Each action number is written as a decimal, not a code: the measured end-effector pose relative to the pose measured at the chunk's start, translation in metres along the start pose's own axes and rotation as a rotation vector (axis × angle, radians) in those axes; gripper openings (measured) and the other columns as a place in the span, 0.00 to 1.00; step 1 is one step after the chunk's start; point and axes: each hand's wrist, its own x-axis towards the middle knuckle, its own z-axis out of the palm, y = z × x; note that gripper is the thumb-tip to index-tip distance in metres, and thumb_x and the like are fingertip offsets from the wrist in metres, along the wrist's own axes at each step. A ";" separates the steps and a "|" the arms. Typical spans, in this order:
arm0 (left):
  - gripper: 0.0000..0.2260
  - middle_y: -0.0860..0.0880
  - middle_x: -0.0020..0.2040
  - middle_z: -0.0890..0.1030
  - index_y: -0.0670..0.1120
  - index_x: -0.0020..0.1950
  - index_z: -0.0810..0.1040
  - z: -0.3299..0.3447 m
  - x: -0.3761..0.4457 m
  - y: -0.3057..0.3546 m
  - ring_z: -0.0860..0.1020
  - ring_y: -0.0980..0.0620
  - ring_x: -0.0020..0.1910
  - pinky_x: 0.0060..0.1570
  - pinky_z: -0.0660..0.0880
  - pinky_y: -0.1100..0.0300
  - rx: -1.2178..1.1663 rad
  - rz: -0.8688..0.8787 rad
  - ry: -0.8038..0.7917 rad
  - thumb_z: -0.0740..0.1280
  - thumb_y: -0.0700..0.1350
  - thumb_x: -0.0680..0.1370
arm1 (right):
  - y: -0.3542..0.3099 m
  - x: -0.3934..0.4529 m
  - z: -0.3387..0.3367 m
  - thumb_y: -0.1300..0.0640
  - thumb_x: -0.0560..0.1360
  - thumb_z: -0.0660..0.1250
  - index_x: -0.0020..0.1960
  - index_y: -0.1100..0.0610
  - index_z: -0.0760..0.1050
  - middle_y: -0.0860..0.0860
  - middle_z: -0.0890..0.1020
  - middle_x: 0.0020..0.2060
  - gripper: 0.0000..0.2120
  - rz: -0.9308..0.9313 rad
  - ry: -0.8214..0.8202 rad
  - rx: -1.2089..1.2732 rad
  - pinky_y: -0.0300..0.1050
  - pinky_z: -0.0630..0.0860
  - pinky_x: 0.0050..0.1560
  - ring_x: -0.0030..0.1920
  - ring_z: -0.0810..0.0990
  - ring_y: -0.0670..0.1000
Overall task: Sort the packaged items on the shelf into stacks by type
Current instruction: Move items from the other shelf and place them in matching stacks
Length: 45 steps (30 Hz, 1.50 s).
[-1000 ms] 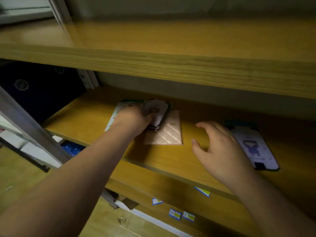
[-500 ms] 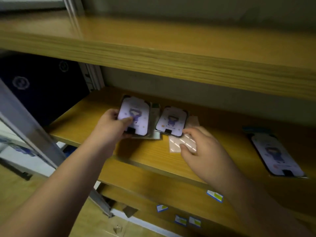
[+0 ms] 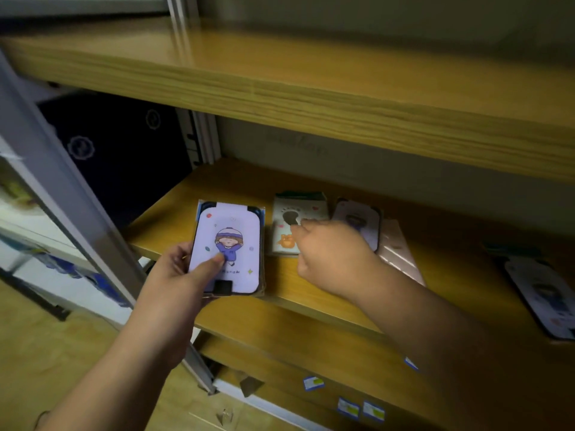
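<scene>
My left hand point(image 3: 183, 281) grips a purple packaged phone case point(image 3: 228, 247) with a cartoon child on it, thumb across its front, at the left front edge of the wooden shelf point(image 3: 314, 309). My right hand point(image 3: 333, 250) reaches onto the shelf, and its fingertips touch a white package point(image 3: 287, 227) with a footprint and a bear. The back of the hand hides its fingers. Behind that hand a second purple package point(image 3: 357, 220) lies partly on a pink striped package point(image 3: 401, 256). A third purple package point(image 3: 543, 295) lies at the far right.
An upper wooden shelf point(image 3: 311, 98) overhangs close above the working shelf. A grey metal upright point(image 3: 62, 194) slants at the left, with a dark box point(image 3: 118, 157) behind it. Small blue labels point(image 3: 361, 409) sit on the lower shelf's front.
My left hand has pulled its purple package forward and left, uncovering the white package. My right hand has let go of the second purple package and moved left onto the white one.
</scene>
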 end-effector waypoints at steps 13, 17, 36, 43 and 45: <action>0.13 0.45 0.50 0.87 0.46 0.61 0.76 0.001 0.005 0.012 0.86 0.44 0.49 0.52 0.79 0.44 -0.056 0.043 -0.040 0.70 0.43 0.77 | -0.013 -0.008 -0.020 0.56 0.71 0.72 0.45 0.56 0.77 0.53 0.83 0.36 0.06 0.119 0.440 0.143 0.46 0.72 0.35 0.34 0.81 0.56; 0.14 0.46 0.51 0.88 0.46 0.62 0.75 0.012 0.001 0.010 0.86 0.44 0.49 0.51 0.79 0.47 -0.079 0.046 -0.055 0.70 0.43 0.77 | -0.005 -0.028 -0.035 0.50 0.77 0.64 0.47 0.50 0.74 0.46 0.80 0.34 0.04 0.371 0.562 0.420 0.45 0.74 0.28 0.32 0.78 0.48; 0.10 0.47 0.47 0.88 0.46 0.58 0.77 0.177 -0.174 -0.023 0.87 0.49 0.43 0.37 0.80 0.57 0.005 -0.039 -0.341 0.68 0.36 0.78 | 0.047 -0.341 -0.046 0.54 0.75 0.73 0.52 0.46 0.76 0.45 0.87 0.43 0.09 1.232 0.853 1.832 0.46 0.83 0.41 0.43 0.87 0.46; 0.09 0.44 0.48 0.88 0.44 0.55 0.77 0.248 -0.297 -0.061 0.87 0.46 0.45 0.41 0.78 0.53 -0.004 -0.057 -0.428 0.68 0.36 0.76 | 0.055 -0.484 -0.078 0.68 0.76 0.65 0.63 0.55 0.76 0.55 0.86 0.54 0.17 1.109 0.967 2.140 0.55 0.81 0.53 0.54 0.85 0.55; 0.09 0.43 0.48 0.88 0.43 0.55 0.76 0.268 -0.327 -0.073 0.87 0.45 0.44 0.43 0.78 0.51 -0.008 -0.057 -0.440 0.68 0.36 0.76 | 0.061 -0.526 -0.084 0.67 0.77 0.66 0.65 0.55 0.75 0.56 0.86 0.56 0.19 1.124 0.962 2.163 0.57 0.79 0.57 0.56 0.85 0.56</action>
